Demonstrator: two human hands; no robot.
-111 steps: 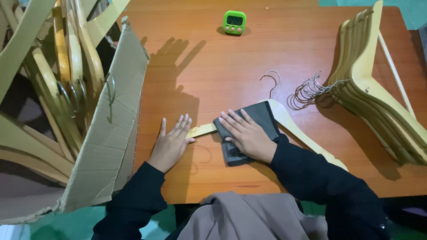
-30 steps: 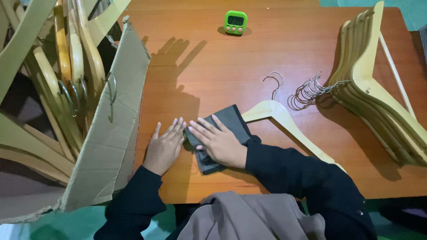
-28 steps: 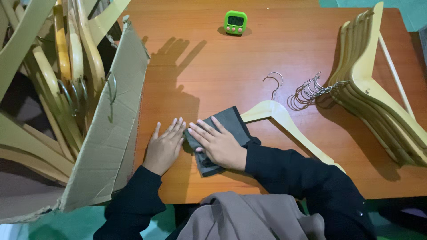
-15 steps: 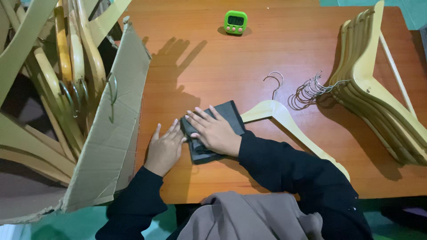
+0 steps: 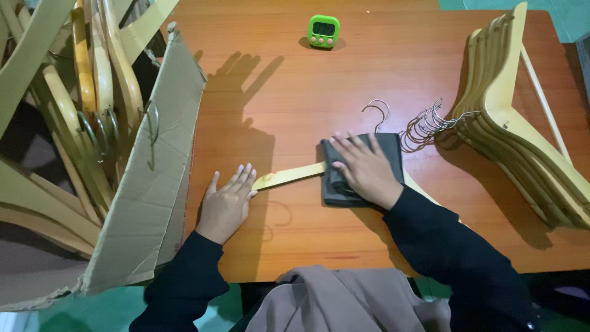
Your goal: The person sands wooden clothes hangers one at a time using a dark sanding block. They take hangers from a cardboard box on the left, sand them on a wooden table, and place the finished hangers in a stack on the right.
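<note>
A pale wooden hanger (image 5: 289, 176) lies flat on the orange-brown table (image 5: 344, 80), its metal hook (image 5: 376, 110) pointing away from me. My right hand (image 5: 364, 169) presses flat on a dark grey cloth (image 5: 393, 150) folded over the hanger's middle. My left hand (image 5: 227, 203) lies flat on the table with fingers spread, its fingertips touching the hanger's left tip. My dark sleeves cover the hanger's right arm.
A stack of several wooden hangers (image 5: 516, 129) with bunched metal hooks (image 5: 424, 123) lies at the right. A cardboard box (image 5: 147, 190) full of hangers (image 5: 80, 104) stands at the left edge. A small green timer (image 5: 323, 31) sits at the back.
My right hand has slid the dark cloth to the right along the hanger, uncovering the hanger's left arm. My left hand stayed flat near the left tip.
</note>
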